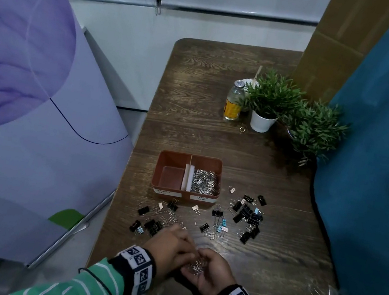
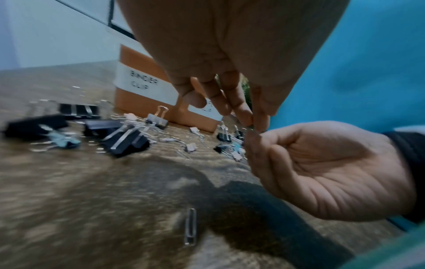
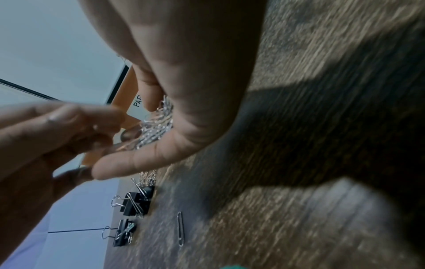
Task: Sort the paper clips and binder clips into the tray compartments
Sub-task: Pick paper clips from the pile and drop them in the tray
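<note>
My right hand (image 1: 214,274) lies palm up near the table's front edge, cupped round a heap of silver paper clips (image 1: 196,267) (image 3: 156,131). My left hand (image 1: 177,244) reaches over it, and its fingertips (image 2: 257,123) pinch paper clips at the right palm (image 2: 322,163). Beyond the hands stands the orange tray (image 1: 220,175): the left compartment, labelled binder clip (image 2: 143,81), is bare, while the right one holds a pile of paper clips (image 1: 204,181). Black, blue and white binder clips (image 1: 246,215) (image 1: 152,225) lie scattered before the tray. One paper clip (image 2: 190,226) (image 3: 180,228) lies under the hands.
Two potted plants (image 1: 271,101) and a glass bottle (image 1: 234,102) stand at the table's far right. A blue cloth (image 1: 377,179) borders the right side and a purple panel (image 1: 29,92) the left. Crumpled clear plastic (image 1: 324,291) lies at the right edge.
</note>
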